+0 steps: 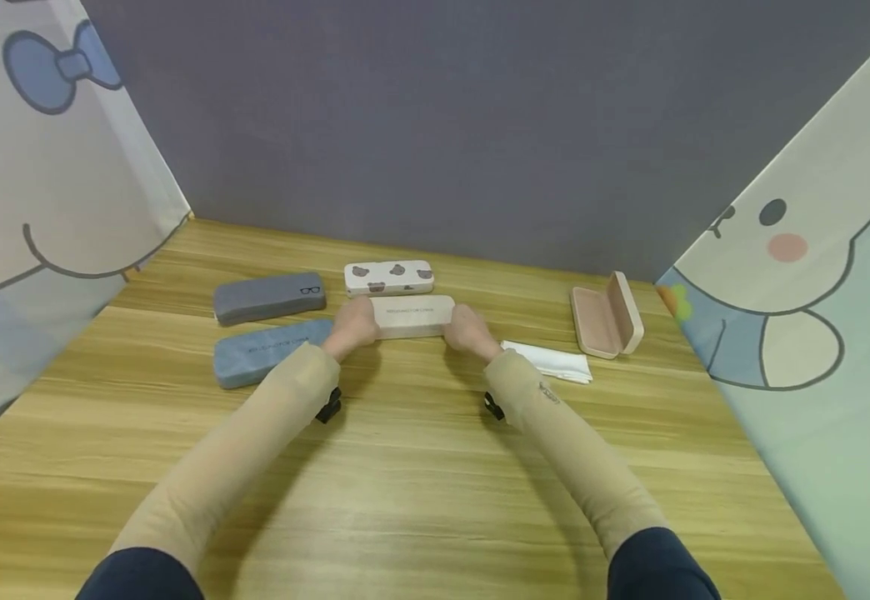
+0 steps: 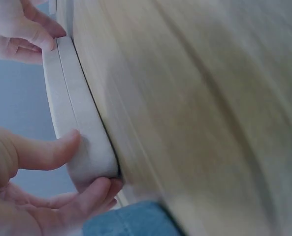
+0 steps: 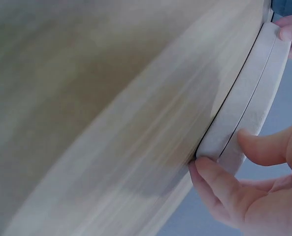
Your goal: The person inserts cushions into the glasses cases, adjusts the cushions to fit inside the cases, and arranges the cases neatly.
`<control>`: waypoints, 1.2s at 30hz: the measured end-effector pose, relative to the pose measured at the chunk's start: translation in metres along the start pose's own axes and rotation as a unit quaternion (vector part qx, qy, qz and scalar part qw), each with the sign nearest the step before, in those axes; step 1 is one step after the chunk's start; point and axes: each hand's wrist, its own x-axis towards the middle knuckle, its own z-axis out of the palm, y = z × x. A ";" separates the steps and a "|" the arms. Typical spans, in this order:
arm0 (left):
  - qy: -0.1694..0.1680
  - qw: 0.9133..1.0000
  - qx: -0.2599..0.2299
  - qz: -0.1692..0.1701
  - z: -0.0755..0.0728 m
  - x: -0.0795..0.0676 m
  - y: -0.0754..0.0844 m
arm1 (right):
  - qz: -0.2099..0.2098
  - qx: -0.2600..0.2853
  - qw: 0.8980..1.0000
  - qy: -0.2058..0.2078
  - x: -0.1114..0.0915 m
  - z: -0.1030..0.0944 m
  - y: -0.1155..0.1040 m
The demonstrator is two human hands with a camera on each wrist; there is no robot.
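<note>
A closed off-white glasses case (image 1: 414, 318) with faint lettering on its lid lies lengthwise between both hands. My left hand (image 1: 354, 323) grips its left end; in the left wrist view the thumb is on the front side by the seam and the fingers (image 2: 99, 191) curl round the end. At the right end, my right hand (image 1: 471, 329) holds it the same way, thumb (image 3: 259, 145) near the seam and fingertips low by the tabletop. The thin seam between lid and base runs along the case's front (image 3: 249, 105).
A bear-patterned case (image 1: 388, 277) stands just behind. To the left lie a grey case (image 1: 270, 297) and a blue case (image 1: 255, 354), partly behind the left arm. On the right are a folded white cloth (image 1: 555, 362) and an open pink-lined case (image 1: 596, 321). A grey partition (image 1: 420, 125) borders the wooden table (image 1: 405, 500).
</note>
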 end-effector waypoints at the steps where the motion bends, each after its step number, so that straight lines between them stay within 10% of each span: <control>1: 0.004 1.000 0.005 0.003 -0.001 -0.001 0.001 | 0.001 0.004 1.000 -0.004 0.000 -0.001 -0.001; 20: 0.007 0.999 0.040 0.017 -0.005 -0.006 -0.002 | -0.017 0.023 0.999 -0.026 0.009 -0.001 -0.006; 36: 0.041 0.998 -0.037 0.000 -0.016 -0.009 0.000 | -0.003 0.179 0.983 -0.043 -0.014 -0.011 0.008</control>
